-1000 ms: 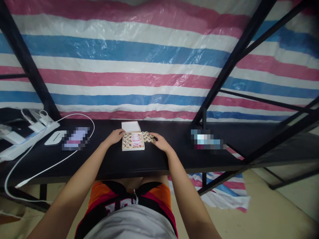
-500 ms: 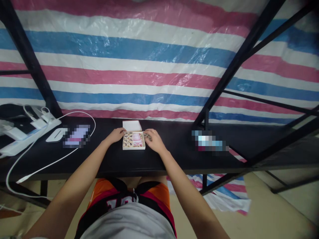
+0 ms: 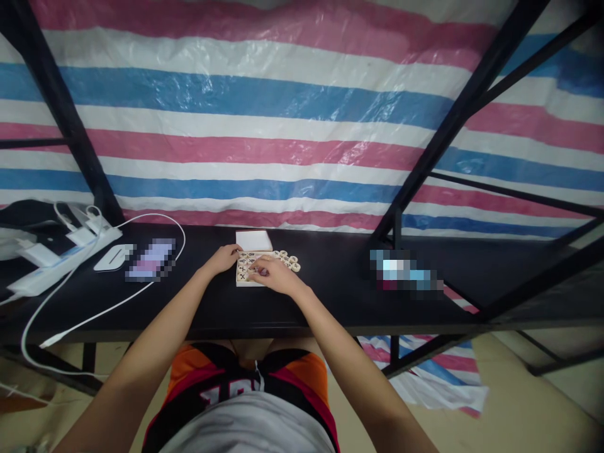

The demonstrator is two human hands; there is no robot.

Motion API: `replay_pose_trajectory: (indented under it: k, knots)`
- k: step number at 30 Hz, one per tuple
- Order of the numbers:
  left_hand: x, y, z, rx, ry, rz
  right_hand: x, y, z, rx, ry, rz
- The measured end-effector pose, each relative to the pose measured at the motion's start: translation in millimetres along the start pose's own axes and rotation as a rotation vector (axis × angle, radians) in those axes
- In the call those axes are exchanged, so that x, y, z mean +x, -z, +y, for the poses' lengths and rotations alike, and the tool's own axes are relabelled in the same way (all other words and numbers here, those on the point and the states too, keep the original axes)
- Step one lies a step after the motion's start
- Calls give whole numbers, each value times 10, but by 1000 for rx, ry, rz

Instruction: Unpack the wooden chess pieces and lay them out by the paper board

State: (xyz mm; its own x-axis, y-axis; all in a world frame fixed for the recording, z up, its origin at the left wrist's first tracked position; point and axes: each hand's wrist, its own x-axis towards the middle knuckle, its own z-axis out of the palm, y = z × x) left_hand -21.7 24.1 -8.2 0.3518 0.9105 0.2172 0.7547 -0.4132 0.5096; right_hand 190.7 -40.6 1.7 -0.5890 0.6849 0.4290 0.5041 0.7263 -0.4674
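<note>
A shallow white box [image 3: 251, 284] with round Chinese chess pieces [image 3: 242, 269] packed in rows sits on the black table. Its white lid [image 3: 253, 240] lies open behind it. My left hand [image 3: 225, 258] grips the box at its back left corner. Over the right part of the box reaches my right hand [image 3: 277, 275], with thumb and fingers curled round pieces inside; the palm hides most of them. Just right of the box, partly behind that hand, lies a group of loose Chinese chess pieces [image 3: 293, 260].
To the left are a blurred-out phone [image 3: 151, 259], a white flat device [image 3: 114, 257], a power strip [image 3: 66, 261] with plugs and a looping white cable [image 3: 101, 314]. A blurred-out item [image 3: 403, 269] lies to the right. Black frame posts [image 3: 425, 160] stand before a striped sheet [image 3: 255, 150].
My right hand has moved left from beside the box to over it. Pieces it covered now show loose on the table at the right. My left hand stays at the box.
</note>
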Motion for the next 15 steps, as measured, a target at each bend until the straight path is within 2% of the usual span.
replay_pose_trajectory:
  k: [6, 9, 12, 15]
  knots:
    - [-16, 13, 20, 7, 13, 5, -38, -29, -104, 21, 16, -60]
    - [-12, 9, 11, 3, 17, 5, -9, 26, -143, 51, 29, -28]
    - [-8, 6, 7, -5, 22, 0, 23, 214, -25, 127, -25, 144]
    - [-3, 5, 0, 4, 29, 2, 3, 446, 334, 141, -191, 395]
